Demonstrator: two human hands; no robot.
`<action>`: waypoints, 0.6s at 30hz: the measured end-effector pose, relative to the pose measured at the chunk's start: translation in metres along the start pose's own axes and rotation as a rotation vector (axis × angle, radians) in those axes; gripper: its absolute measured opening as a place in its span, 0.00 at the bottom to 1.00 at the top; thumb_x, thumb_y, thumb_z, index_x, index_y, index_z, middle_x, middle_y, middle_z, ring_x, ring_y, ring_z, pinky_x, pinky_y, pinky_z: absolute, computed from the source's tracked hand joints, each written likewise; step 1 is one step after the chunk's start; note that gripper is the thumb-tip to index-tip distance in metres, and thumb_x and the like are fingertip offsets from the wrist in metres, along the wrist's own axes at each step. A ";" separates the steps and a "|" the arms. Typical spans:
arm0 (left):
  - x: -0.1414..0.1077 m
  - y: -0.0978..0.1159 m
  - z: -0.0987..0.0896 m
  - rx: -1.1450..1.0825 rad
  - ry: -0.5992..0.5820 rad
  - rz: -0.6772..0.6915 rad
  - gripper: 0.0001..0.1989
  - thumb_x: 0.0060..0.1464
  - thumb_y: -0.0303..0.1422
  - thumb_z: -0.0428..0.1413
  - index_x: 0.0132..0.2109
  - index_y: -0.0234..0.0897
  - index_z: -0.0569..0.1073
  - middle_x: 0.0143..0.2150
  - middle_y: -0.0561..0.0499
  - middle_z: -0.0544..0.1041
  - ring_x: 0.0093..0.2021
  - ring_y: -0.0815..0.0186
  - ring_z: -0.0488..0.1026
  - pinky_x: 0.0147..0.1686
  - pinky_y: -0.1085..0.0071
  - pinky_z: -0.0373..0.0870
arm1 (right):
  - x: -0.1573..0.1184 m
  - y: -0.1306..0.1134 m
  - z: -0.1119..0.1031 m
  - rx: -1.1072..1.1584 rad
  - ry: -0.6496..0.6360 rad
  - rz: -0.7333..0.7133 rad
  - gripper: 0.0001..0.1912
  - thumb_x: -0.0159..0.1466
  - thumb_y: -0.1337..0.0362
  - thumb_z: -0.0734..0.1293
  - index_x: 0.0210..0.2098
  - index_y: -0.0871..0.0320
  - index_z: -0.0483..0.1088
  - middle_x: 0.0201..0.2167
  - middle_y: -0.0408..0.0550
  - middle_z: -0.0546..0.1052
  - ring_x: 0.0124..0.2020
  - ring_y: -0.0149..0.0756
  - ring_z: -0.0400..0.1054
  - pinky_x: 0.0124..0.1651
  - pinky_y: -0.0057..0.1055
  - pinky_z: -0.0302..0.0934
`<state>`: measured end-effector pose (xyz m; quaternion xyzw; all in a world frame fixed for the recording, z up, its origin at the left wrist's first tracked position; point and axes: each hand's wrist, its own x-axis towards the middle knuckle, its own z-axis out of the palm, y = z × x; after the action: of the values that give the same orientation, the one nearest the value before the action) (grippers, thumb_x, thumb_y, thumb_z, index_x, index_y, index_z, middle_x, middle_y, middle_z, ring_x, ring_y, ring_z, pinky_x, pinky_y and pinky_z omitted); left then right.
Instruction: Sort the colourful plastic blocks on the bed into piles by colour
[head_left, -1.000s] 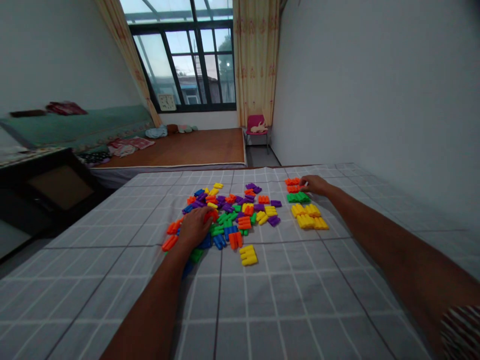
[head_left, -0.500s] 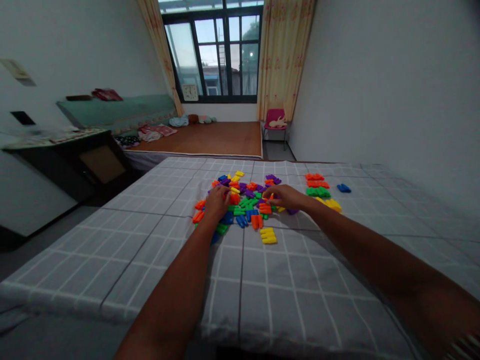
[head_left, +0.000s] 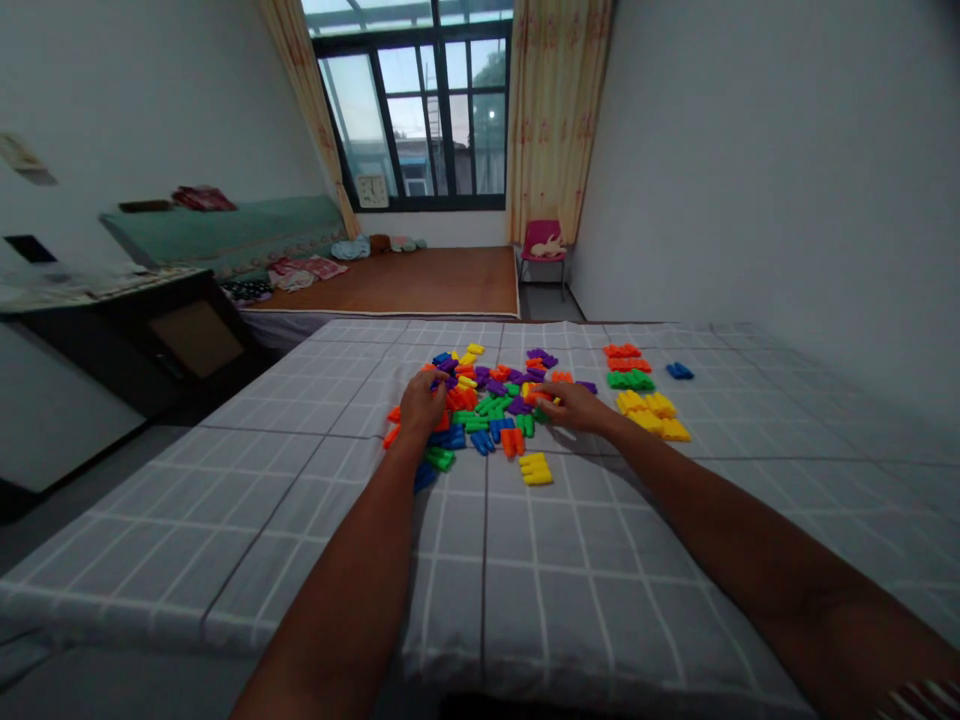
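Note:
A pile of small plastic pieces in several colours, with green ones (head_left: 491,406) in the middle, lies spread on the checked cloth. My left hand (head_left: 424,400) rests over the pile's left side, fingers bent among blue, purple and orange pieces; what its fingertips hold, if anything, is hidden. At the pile's right side my right hand (head_left: 570,404) pinches an orange piece (head_left: 534,395). One yellow piece (head_left: 536,469) lies apart, nearer the front.
Right of the pile are orange pieces (head_left: 628,364), a green group (head_left: 631,380), yellow groups (head_left: 654,415) and a blue piece (head_left: 679,371). The cloth-covered table (head_left: 337,545) faces a low bed (head_left: 442,280). A dark cabinet (head_left: 191,345) stands at left.
My left hand has shifted slightly left. My right hand has lowered a little, and the orange piece that lay below its fingertips is now between its fingers. The view has turned slightly.

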<state>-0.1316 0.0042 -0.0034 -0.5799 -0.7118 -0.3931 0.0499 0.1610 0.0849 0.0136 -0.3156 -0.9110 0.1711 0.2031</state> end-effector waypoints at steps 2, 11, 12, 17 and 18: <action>0.000 0.002 -0.002 0.020 -0.021 0.007 0.12 0.56 0.28 0.51 0.43 0.38 0.77 0.45 0.47 0.78 0.48 0.60 0.73 0.52 0.64 0.67 | 0.001 0.009 -0.005 0.033 0.043 0.053 0.15 0.64 0.62 0.60 0.43 0.59 0.75 0.36 0.48 0.79 0.35 0.35 0.70 0.37 0.27 0.58; 0.005 -0.013 -0.023 0.151 -0.039 -0.185 0.17 0.56 0.28 0.49 0.49 0.39 0.77 0.50 0.46 0.77 0.51 0.59 0.73 0.51 0.65 0.68 | -0.002 0.038 -0.002 -0.084 0.042 0.089 0.12 0.64 0.62 0.61 0.42 0.57 0.75 0.40 0.50 0.79 0.39 0.37 0.71 0.40 0.28 0.61; 0.005 -0.015 -0.024 0.143 -0.067 -0.204 0.16 0.57 0.30 0.48 0.49 0.38 0.77 0.49 0.46 0.78 0.50 0.59 0.73 0.50 0.65 0.68 | -0.002 0.040 0.001 -0.101 0.062 0.070 0.12 0.64 0.62 0.61 0.42 0.56 0.75 0.42 0.51 0.78 0.42 0.38 0.71 0.42 0.29 0.61; 0.000 -0.007 -0.016 0.186 -0.304 0.046 0.17 0.56 0.39 0.54 0.50 0.41 0.77 0.51 0.46 0.77 0.53 0.57 0.71 0.53 0.63 0.66 | -0.001 0.043 0.008 -0.128 0.089 0.080 0.13 0.64 0.62 0.62 0.44 0.55 0.75 0.44 0.51 0.78 0.42 0.40 0.71 0.44 0.33 0.63; -0.003 -0.001 -0.013 0.206 -0.338 0.104 0.18 0.54 0.40 0.56 0.51 0.42 0.77 0.52 0.45 0.77 0.54 0.55 0.70 0.54 0.61 0.65 | -0.001 0.043 0.008 -0.136 0.084 0.082 0.13 0.64 0.63 0.62 0.44 0.55 0.75 0.44 0.51 0.78 0.42 0.40 0.72 0.44 0.33 0.63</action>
<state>-0.1370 -0.0058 0.0035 -0.6653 -0.7157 -0.2122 0.0087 0.1796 0.1142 -0.0124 -0.3727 -0.8975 0.1038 0.2118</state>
